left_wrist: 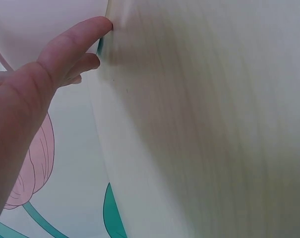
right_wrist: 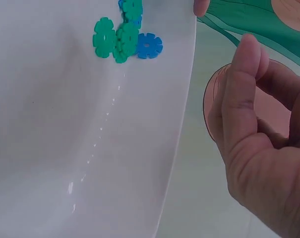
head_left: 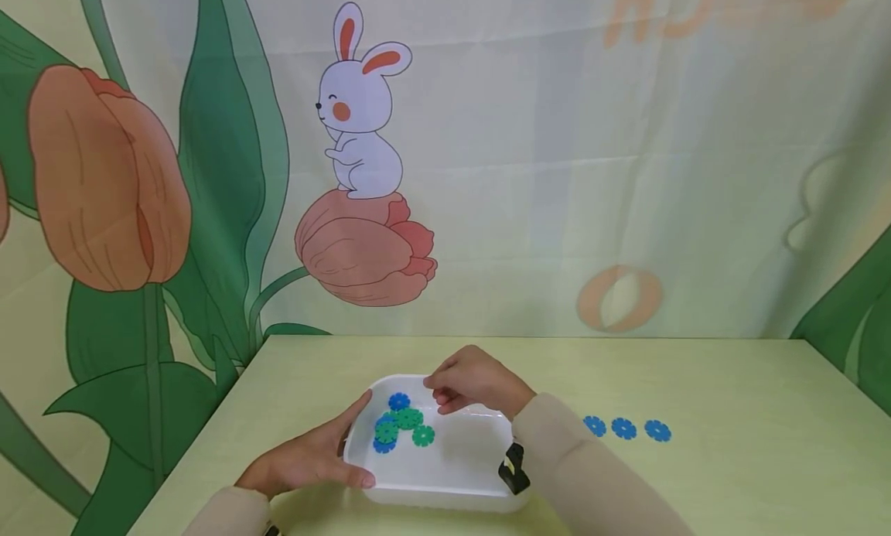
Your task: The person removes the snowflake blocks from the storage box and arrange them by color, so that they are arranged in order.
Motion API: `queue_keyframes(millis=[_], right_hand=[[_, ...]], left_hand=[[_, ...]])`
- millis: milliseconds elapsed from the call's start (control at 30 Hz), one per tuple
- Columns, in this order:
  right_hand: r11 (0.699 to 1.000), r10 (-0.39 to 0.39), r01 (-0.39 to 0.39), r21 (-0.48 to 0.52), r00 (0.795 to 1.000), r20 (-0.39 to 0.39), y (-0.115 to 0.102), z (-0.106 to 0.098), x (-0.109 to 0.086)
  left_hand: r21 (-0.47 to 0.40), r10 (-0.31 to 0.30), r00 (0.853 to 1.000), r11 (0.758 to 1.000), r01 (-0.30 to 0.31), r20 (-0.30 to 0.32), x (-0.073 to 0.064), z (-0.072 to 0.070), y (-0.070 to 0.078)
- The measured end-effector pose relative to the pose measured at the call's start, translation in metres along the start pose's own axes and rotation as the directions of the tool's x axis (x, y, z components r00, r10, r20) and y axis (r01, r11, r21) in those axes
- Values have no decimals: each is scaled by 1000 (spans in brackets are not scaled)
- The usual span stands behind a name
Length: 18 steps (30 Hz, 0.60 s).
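Observation:
A white plastic tray (head_left: 459, 482) stands on the table with several green snowflake discs (head_left: 423, 435) and blue snowflake discs (head_left: 399, 401) gathered at its left end, some overlapping. My left hand (head_left: 309, 459) holds the tray's left end, the thumb on the near rim and the fingers along the far left side. Over the tray's far rim is my right hand (head_left: 480, 381), its fingers curled and thumb and fingertips together. No disc shows between those fingertips in the right wrist view, where the green discs (right_wrist: 104, 38) lie apart from the hand.
Right of the tray, three blue discs lie in a row on the table, the middle blue disc (head_left: 623, 428) among them. The pale wooden table (head_left: 738, 474) ends at a printed curtain (head_left: 501, 172) behind. My right forearm (head_left: 592, 466) crosses the tray's right end.

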State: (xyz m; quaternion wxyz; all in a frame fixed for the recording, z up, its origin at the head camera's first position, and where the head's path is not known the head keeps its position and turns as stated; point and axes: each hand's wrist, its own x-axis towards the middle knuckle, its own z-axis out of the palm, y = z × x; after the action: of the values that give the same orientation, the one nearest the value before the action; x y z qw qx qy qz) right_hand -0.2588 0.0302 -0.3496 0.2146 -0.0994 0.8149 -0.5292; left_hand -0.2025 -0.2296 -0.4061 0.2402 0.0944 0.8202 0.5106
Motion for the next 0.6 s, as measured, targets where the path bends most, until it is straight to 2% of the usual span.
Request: queue_keyframes(millis=[400, 600], right_hand=[[998, 59, -59, 17, 998, -37, 3, 22, 23], [992, 119, -120, -29, 992, -42, 6, 28, 30]], left_hand=[[5, 1, 1000, 1000, -1, 9, 2, 0, 1], [-12, 1, 1000, 1000, -1, 18, 2, 0, 3]])
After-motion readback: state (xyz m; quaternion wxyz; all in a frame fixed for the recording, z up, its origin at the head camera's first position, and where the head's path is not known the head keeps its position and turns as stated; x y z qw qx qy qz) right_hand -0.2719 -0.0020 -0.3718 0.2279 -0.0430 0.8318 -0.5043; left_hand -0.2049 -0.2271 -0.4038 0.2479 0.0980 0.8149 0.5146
